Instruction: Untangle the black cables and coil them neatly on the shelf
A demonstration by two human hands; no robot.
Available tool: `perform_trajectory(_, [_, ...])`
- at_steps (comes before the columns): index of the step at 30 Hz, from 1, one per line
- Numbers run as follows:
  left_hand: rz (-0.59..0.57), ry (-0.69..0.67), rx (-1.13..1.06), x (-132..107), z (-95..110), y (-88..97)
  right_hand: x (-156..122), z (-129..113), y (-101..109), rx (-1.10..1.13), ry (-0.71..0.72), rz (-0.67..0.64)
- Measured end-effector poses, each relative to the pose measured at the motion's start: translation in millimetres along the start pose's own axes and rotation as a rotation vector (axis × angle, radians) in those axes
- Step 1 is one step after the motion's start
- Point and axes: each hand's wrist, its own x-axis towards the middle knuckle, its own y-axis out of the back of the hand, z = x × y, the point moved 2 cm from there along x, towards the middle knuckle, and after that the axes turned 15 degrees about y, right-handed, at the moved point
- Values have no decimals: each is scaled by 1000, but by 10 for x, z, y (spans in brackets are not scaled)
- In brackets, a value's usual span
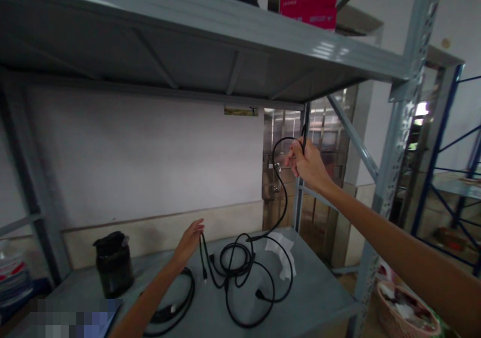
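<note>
A long black cable (pixel 237 270) lies in loose loops on the grey metal shelf (pixel 311 308). High on the right, my right hand (pixel 308 165) grips a raised stretch of it, which hangs down in a curve to the coil. My left hand (pixel 191 235) is lower and farther left, its fingers closed on another part of the cable; a plug end dangles just below. One black plug (pixel 259 294) rests at the front of the loops. A second coiled black cable (pixel 190 298) lies beside my left forearm and is partly hidden by it.
Crumpled white tissue (pixel 283 253) lies behind the loops. At the left stand a dark jar (pixel 112 265) and a clear bottle (pixel 15 273). Overhead runs the upper shelf (pixel 210 27), bearing a pink box (pixel 310 2). A steel post (pixel 398 142) rises at right, near a waste basket (pixel 406 310).
</note>
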Motion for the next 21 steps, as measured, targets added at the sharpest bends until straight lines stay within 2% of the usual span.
perform_trajectory(3, [-57, -115, 140, -208, -113, -279, 11, 50, -99, 14, 3, 14])
perform_trajectory(7, [-157, -312, 382, -706, -201, -828, 8, 109, -251, 10, -2, 9])
perform_trajectory(10, [-269, -323, 398, -921, -244, -1181, -4, 111, -335, 20, 2, -2])
perform_trajectory(13, [-271, -264, 318, -843, -211, -1345, -46, 96, -380, 39, -2, -32])
perform_trajectory(16, [-210, -242, 208, -640, -60, -1376, -176, 105, -447, 69, -19, -152])
perform_trajectory(19, [-159, -342, 122, -510, 210, -1403, -431, 152, -621, 86, -77, -346])
perform_trajectory(21, [-119, -427, 120, -472, 416, -1444, -644, 193, -804, 105, -165, -481])
